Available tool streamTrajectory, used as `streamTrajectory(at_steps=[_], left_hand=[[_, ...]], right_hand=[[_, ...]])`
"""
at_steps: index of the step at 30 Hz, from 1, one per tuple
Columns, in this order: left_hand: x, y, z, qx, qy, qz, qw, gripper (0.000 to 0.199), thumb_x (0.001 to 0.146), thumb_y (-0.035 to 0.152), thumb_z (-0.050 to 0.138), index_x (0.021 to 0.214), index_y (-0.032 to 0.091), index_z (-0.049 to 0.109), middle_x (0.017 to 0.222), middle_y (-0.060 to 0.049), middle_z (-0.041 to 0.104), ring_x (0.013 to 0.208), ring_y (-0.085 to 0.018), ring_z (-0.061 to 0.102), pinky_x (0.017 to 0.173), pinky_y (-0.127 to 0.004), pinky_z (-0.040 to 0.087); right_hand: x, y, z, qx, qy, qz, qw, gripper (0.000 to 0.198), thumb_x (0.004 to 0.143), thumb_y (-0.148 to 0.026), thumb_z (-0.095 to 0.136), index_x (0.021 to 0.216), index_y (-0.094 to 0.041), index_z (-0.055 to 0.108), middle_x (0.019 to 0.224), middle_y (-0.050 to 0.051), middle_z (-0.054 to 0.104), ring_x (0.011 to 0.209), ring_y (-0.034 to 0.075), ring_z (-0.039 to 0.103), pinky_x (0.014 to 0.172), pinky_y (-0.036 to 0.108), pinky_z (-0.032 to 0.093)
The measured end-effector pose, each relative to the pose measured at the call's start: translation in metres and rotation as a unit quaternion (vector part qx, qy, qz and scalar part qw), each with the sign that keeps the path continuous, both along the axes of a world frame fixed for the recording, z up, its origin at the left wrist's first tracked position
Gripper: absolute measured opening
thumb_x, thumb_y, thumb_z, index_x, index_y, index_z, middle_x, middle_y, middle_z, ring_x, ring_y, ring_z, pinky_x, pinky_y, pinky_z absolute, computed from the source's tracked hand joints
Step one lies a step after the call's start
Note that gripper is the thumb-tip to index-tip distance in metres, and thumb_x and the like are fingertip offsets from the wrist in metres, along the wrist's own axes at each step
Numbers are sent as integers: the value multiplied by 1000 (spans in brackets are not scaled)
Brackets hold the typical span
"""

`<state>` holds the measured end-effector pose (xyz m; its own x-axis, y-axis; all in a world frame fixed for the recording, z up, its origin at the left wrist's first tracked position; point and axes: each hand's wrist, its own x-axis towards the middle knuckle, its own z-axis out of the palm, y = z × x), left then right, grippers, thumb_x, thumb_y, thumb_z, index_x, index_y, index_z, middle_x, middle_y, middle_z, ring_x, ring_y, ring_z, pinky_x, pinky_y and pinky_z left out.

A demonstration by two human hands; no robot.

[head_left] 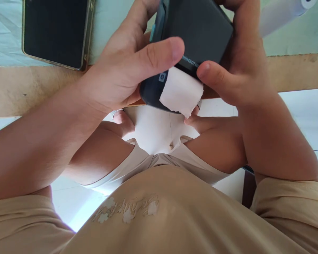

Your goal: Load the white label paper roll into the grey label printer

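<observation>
The person's two hands are holding a small dark label printer (198,31) between them, just above the near edge of the counter (29,91) and over the lap. The left hand (122,70) is wrapping around the printer's left side, its fingers curling behind the body and its thumb (159,54) lying flat across the front face, so it is closing on the printer rather than spreading. The right hand (241,70) is gripping the printer's right side, fingers going up behind it and the thumb tip (205,70) pressing at the lower front edge, right beside the paper. A short strip of white label paper (181,92) is sticking out of the printer's lower edge, between the two thumbs, with a ragged torn end hanging free just below the right thumb. Well to the left of the left hand, a smartphone (55,31) with a dark screen is lying flat on the counter. Beyond the right hand, toward the far right, a white paper roll (281,12) is lying on the counter. Below both hands, the person's beige shirt (175,211) and pale shorts (153,134) are filling the view.
</observation>
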<state>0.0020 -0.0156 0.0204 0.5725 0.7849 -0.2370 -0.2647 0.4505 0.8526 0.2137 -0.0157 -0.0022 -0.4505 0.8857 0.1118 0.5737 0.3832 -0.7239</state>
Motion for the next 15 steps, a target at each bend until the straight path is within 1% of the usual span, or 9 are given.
streamTrajectory(at_steps=[2, 3, 4, 6, 7, 8, 11, 12, 15], left_hand=[[1, -1, 1, 2, 7, 13, 1000, 44, 96, 15, 32, 140, 11, 30, 83, 9, 65, 57, -4, 67, 62, -25, 60], [2, -1, 1, 2, 9, 13, 1000, 43, 96, 14, 29, 139, 10, 31, 85, 8, 66, 62, -6, 69, 65, -28, 61], [2, -1, 1, 0, 11, 9, 1000, 43, 96, 13, 29, 138, 11, 31, 89, 8, 66, 69, -10, 73, 66, -30, 62], [1, -2, 0, -9, 5, 5, 1000, 40, 96, 12, 32, 136, 12, 33, 94, 6, 67, 82, -20, 76, 65, -35, 63], [0, -2, -1, -14, -3, 4, 1000, 38, 96, 12, 32, 133, 13, 35, 94, 6, 66, 82, -21, 77, 63, -35, 64], [0, -1, -2, -17, -16, -1, 1000, 36, 95, 10, 31, 130, 14, 36, 93, 6, 65, 77, -19, 76, 61, -34, 63], [-2, 0, -8, -2, -49, -10, 999, 29, 95, 8, 31, 123, 13, 38, 89, 7, 62, 58, -7, 68, 56, -25, 59], [-2, 1, -9, 10, -47, -6, 999, 28, 94, 9, 35, 121, 13, 38, 88, 7, 61, 56, -5, 66, 54, -23, 57], [-1, 2, -11, 28, -6, 30, 999, 30, 93, 14, 46, 123, 13, 43, 85, 4, 59, 57, -6, 64, 50, -20, 55]], right_hand=[[0, -1, 2, -7, 8, 2, 1000, 91, 83, -69, 44, 147, -6, 27, 143, 0, 36, 121, -19, 40, 95, -14, 43], [-1, -1, 2, -11, 15, 2, 1000, 91, 83, -68, 45, 147, -5, 27, 143, 0, 36, 122, -20, 40, 101, -15, 43], [-1, -2, 2, -15, 24, 1, 1000, 90, 83, -67, 45, 147, -5, 27, 143, 0, 35, 124, -20, 40, 107, -15, 42], [-3, -2, 2, -19, 39, -2, 999, 91, 83, -67, 46, 146, -4, 27, 144, -1, 35, 126, -20, 40, 113, -15, 40], [-4, -3, 2, -21, 44, -5, 999, 91, 82, -66, 47, 145, -3, 27, 143, -1, 35, 124, -21, 40, 112, -14, 40], [-5, -3, 2, -22, 49, -7, 999, 91, 81, -66, 49, 144, -3, 27, 143, -1, 36, 122, -21, 40, 109, -14, 40], [-9, -4, 2, -35, 69, -10, 997, 90, 80, -62, 52, 144, -4, 28, 141, -1, 38, 117, -21, 40, 104, -13, 40], [-10, -4, 2, -39, 75, -9, 996, 89, 80, -61, 53, 144, -4, 28, 140, -1, 38, 115, -21, 40, 101, -13, 40], [-11, -5, 1, -53, 82, -7, 995, 88, 82, -61, 50, 147, -6, 26, 139, -1, 39, 109, -23, 37, 91, -14, 38]])
